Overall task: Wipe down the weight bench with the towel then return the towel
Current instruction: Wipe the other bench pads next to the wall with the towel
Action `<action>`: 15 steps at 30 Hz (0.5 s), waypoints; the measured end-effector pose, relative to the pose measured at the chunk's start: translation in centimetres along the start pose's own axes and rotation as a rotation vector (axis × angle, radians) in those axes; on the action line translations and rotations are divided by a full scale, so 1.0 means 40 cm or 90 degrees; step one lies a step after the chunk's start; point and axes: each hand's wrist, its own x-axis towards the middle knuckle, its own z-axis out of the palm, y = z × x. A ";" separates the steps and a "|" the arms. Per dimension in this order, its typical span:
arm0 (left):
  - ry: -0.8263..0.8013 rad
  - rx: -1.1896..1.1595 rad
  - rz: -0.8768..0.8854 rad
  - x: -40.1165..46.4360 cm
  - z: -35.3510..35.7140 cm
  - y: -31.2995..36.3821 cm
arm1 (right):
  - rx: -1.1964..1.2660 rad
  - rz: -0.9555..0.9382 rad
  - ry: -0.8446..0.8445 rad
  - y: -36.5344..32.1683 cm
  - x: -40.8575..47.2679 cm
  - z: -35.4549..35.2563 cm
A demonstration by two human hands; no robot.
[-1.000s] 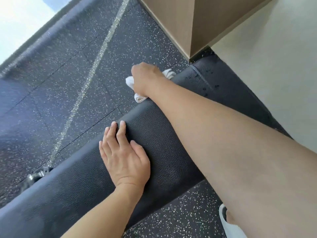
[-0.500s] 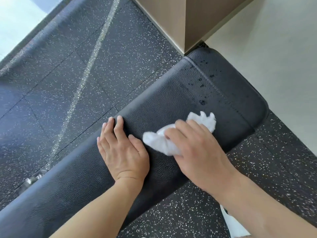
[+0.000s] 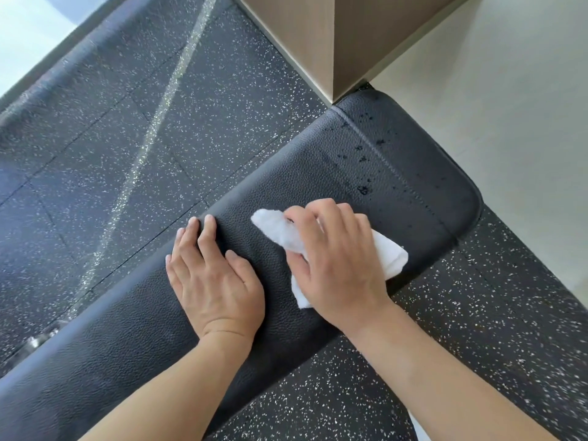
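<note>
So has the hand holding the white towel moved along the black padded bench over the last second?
Yes. The right hand with the white towel has pulled back from the bench's far edge, toward the resting left hand.

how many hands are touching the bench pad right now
1 directly: the left hand lies flat on the bench pad. The right hand grips the white towel lying on it; contact beneath is hidden.

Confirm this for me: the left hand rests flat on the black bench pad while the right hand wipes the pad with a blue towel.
One detail is wrong: the towel is white, not blue. The head view shows the left hand resting flat on the black bench pad while the right hand wipes the pad with that white towel.
</note>
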 end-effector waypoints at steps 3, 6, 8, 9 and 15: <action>-0.001 0.002 0.000 0.001 0.001 -0.001 | 0.015 -0.029 0.011 -0.006 0.003 -0.005; 0.003 -0.002 0.005 0.000 -0.001 -0.002 | 0.010 -0.049 0.015 0.024 -0.061 -0.019; 0.006 -0.006 0.008 -0.001 -0.002 -0.001 | 0.010 -0.066 0.023 0.066 -0.106 -0.035; 0.006 -0.006 0.006 -0.002 -0.002 0.000 | 0.014 -0.075 0.030 0.088 -0.113 -0.043; 0.008 -0.003 0.003 -0.002 0.000 -0.003 | 0.000 -0.085 0.064 0.136 0.075 -0.027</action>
